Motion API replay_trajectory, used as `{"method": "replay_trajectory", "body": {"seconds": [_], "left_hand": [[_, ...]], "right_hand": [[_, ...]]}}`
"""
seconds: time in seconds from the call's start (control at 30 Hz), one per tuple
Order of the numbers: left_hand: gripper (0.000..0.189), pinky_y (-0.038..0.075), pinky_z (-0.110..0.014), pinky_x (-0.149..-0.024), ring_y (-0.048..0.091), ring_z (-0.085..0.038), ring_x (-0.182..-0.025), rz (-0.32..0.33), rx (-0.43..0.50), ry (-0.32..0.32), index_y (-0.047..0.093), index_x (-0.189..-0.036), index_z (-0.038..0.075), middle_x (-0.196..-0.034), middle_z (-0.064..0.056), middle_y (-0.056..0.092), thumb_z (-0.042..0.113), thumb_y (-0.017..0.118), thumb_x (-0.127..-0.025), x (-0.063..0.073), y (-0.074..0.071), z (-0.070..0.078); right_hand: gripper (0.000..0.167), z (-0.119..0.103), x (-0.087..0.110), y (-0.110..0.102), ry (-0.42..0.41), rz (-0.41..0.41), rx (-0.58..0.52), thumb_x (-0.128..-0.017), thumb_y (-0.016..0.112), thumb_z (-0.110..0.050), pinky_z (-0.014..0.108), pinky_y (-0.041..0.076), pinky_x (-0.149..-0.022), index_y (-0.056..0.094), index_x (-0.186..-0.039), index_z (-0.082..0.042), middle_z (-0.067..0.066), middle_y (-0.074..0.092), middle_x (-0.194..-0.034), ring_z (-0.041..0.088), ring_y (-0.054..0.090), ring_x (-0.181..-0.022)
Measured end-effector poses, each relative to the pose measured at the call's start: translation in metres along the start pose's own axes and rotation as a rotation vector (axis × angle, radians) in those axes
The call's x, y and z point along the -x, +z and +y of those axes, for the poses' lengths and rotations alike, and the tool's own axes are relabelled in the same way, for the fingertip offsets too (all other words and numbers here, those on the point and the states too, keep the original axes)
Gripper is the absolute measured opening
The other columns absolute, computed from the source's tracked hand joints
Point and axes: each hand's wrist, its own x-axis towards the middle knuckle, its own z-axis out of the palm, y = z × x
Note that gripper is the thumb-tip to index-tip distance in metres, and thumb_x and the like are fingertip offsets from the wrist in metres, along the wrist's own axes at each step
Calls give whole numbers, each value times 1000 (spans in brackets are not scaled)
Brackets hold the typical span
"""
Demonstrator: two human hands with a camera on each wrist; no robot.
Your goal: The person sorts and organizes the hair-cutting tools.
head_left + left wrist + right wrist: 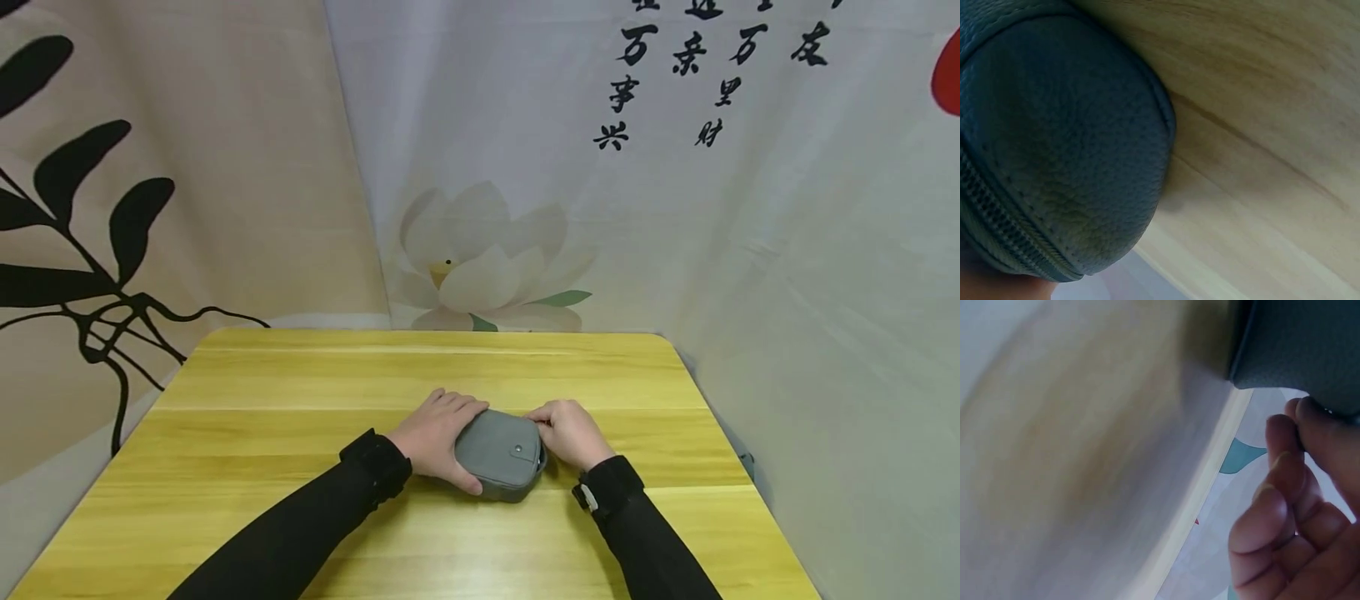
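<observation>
A small grey leather zip pouch point(491, 450) with rounded corners and a snap tab on top rests near the middle of the table. My left hand point(441, 437) grips it from the left, thumb along the near side and fingers over the far side. Close up in the left wrist view, the zipper point(997, 212) runs along the pouch's side. At the far right corner, the thumb and forefinger of my right hand point(572, 435) pinch the zipper pull, mostly hidden behind the fingertips. The other fingers point(1260, 519) are curled below. A narrow gap shows at the pouch's right side.
The yellow wood-grain table point(300, 375) has rounded far corners. Behind it hangs a light cloth backdrop point(825, 250) with a printed lotus, black leaves and writing. Black sleeves and wrist bands point(378, 467) cover both arms.
</observation>
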Motion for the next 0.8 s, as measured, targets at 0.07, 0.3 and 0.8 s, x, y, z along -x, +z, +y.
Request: {"method": "replay_trajectory", "body": {"seconds": [0.07,0.3,0.8], "left_hand": [[126,29,-53,-130,47,-25,-146,10,7,7,41,-164,16,-159,-3,54,82,85,-66,0,3,-1],[127,27,-53,-130,45,-26,-148,0,52,10,40,-165,17,-160,-3,52,82,86,-66,1,8,-4],[124,26,-55,-131,45,-26,-148,17,80,2,40,-164,16,-160,-4,52,77,88,-67,3,4,-1]], "right_hand": [[20,0,2,0,1,3,9,-96,75,-2,39,65,-83,87,-107,-15,3,83,-101,22,78,-95],[17,3,6,-1,20,31,66,-95,80,-10,40,64,-78,88,-103,-23,-3,81,-97,20,77,-92],[12,7,20,-8,-11,77,110,-93,83,-15,27,58,-68,88,-101,-23,-6,81,-92,14,75,-83]]}}
